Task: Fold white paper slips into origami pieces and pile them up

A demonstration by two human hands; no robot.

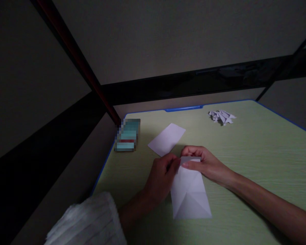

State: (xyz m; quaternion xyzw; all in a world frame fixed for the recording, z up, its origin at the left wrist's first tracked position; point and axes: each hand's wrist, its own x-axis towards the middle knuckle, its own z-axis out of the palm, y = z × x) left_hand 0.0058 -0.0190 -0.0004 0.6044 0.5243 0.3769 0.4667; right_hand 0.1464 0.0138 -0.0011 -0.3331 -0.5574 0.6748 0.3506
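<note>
A white sheet of paper (191,200) with crossing creases is held between both hands, its near end reaching down toward me over the table. My left hand (162,173) pinches the sheet's upper left edge between thumb and fingertips. On the far right corner, my right hand (199,161) grips with its thumb on top and the fingers curled behind. The far edge of the sheet looks folded over a little. Just beyond my left hand, a second white sheet (167,137) lies flat on the table.
A pale green table (257,153) with a blue rim stands against the wall. At its back right lies a small pile of folded white paper pieces (221,116). A blurred-out teal item (128,135) rests near the left edge. A blue handle (185,108) sits at the back edge.
</note>
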